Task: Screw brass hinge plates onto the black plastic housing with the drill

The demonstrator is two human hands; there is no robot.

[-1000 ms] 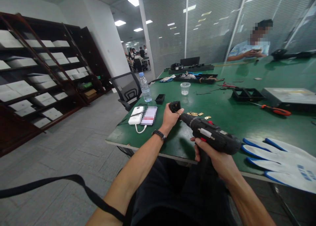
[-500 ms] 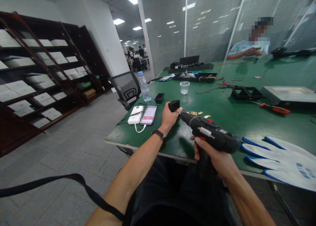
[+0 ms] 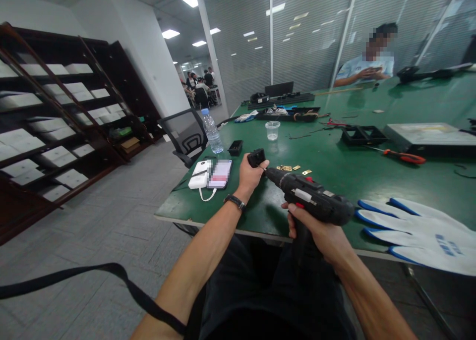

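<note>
My left hand (image 3: 250,175) grips a small black block-shaped part (image 3: 256,157) above the green table (image 3: 275,221). In my right hand (image 3: 316,231) is a black cordless drill (image 3: 316,197), its fingers wrapped round the handle. The drill points left, and its tip is right at the black part by my left thumb; whether it touches cannot be made out. Several small brass-coloured plates (image 3: 285,168) lie just beyond the chuck. A white glove with blue edging (image 3: 427,233) rests to the right of the drill.
On the left stand a white power bank (image 3: 200,175) cabled to a phone (image 3: 219,174), a black tray (image 3: 235,147) and a water bottle (image 3: 212,134). A clear cup (image 3: 272,130) is farther back. An orange-handled screwdriver (image 3: 405,156) lies right. Another person (image 3: 366,70) sits across the table.
The whole view has shifted slightly, so things appear a little farther left. Both hands keep the same holds, with the drill still at the black part.
</note>
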